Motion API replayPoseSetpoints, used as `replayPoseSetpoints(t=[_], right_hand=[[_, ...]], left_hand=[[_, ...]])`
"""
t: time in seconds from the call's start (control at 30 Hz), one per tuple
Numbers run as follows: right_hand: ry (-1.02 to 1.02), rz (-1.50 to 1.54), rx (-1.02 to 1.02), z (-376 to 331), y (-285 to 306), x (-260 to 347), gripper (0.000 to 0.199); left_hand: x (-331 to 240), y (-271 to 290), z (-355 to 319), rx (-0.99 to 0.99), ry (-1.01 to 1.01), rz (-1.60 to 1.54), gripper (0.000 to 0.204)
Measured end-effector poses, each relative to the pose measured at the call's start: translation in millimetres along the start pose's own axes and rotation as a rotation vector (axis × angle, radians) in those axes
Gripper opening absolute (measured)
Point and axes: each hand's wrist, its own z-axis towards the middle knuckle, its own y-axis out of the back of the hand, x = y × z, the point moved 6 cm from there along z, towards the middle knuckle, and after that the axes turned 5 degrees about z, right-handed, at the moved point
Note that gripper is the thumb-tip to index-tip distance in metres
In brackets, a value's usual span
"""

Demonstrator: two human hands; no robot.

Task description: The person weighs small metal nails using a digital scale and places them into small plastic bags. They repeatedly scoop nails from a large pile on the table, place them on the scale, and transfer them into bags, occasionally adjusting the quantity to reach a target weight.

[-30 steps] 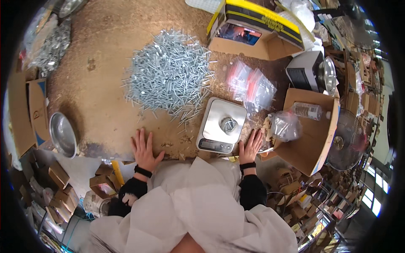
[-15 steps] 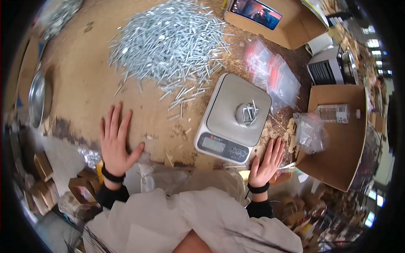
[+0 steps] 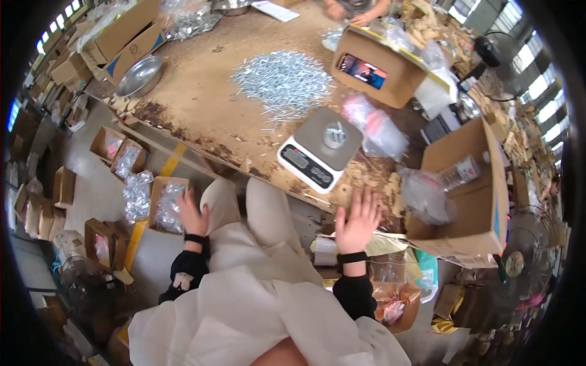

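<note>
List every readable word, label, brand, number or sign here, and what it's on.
No text is clear enough to quote.
Scale: panel and display marks, too small and blurred.
Phone: screen lit, nothing legible.
Clear bottle: label blurred.
Blue-cornered carton: small round mark, unreadable.

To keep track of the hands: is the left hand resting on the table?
No, the left hand is off the table, beyond its near edge and beside the person's left knee.
</note>
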Motion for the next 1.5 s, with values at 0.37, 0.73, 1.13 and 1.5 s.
replayPoseSetpoints(t=[0.37, 0.73, 1.13, 1.5], right_hand=[[0.187, 0.186, 0.020, -43, 17, -13, 0.074], [0.109, 0.084, -0.121, -46, -7, -33, 0.061], [0.209, -0.141, -0.179, -78, -34, -45, 0.033], [-0.082, -0.098, -0.213, -64, -35, -20, 0.038]], left_hand=[[294, -74, -176, 0.943, 0.725, 0.458, 0.062], [213, -91, -128, 0.924, 0.520, 0.546, 0.054], [130, -187, -71, 0.956, 0.203, 0.311, 0.045], [94, -219, -24, 1.042, 0.067, 0.154, 0.038]])
